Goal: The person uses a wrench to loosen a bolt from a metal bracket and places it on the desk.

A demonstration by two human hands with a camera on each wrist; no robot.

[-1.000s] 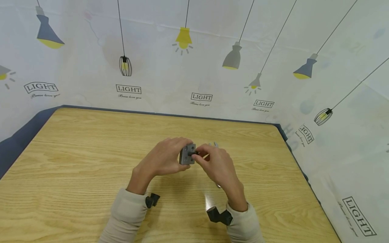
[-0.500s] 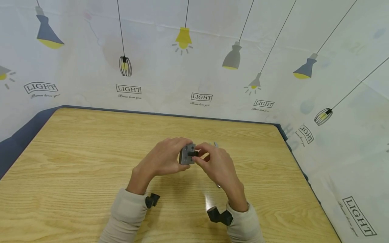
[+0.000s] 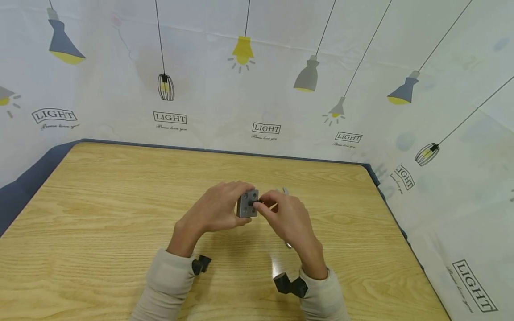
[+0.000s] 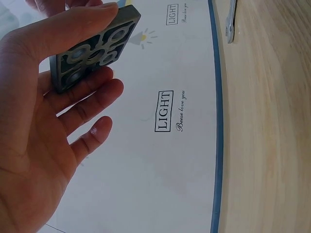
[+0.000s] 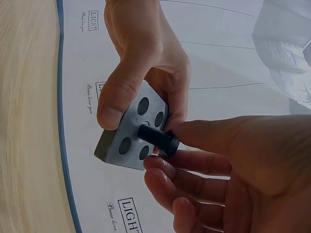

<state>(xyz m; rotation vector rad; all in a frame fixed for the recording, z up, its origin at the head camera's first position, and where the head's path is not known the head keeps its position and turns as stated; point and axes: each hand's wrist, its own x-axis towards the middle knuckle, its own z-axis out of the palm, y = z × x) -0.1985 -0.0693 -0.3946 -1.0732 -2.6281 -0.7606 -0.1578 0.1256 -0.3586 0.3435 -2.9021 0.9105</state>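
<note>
My left hand (image 3: pixel 217 207) grips a square grey metal block (image 3: pixel 247 203) by its edges, thumb on one side and fingers on the other. The block's flat face has several round holes around a central one, seen in the right wrist view. A black threaded bolt (image 5: pixel 158 138) sticks out of that central hole, part of its thread showing. With thumb and fingertips, my right hand (image 3: pixel 287 218) pinches the bolt's head. The left wrist view shows the back of the block (image 4: pixel 95 51), which has raised rings and recesses.
A metal wrench (image 3: pixel 285 191) lies on the wooden table (image 3: pixel 120 200), partly hidden behind the right hand. Its end (image 4: pixel 231 24) also shows in the left wrist view. A printed cloth (image 3: pixel 209 89) hangs behind the table's far edge.
The right fingers opened slightly, baring more of the bolt half a second ago, and now close around its head again. The left hand and block have stayed in place.
</note>
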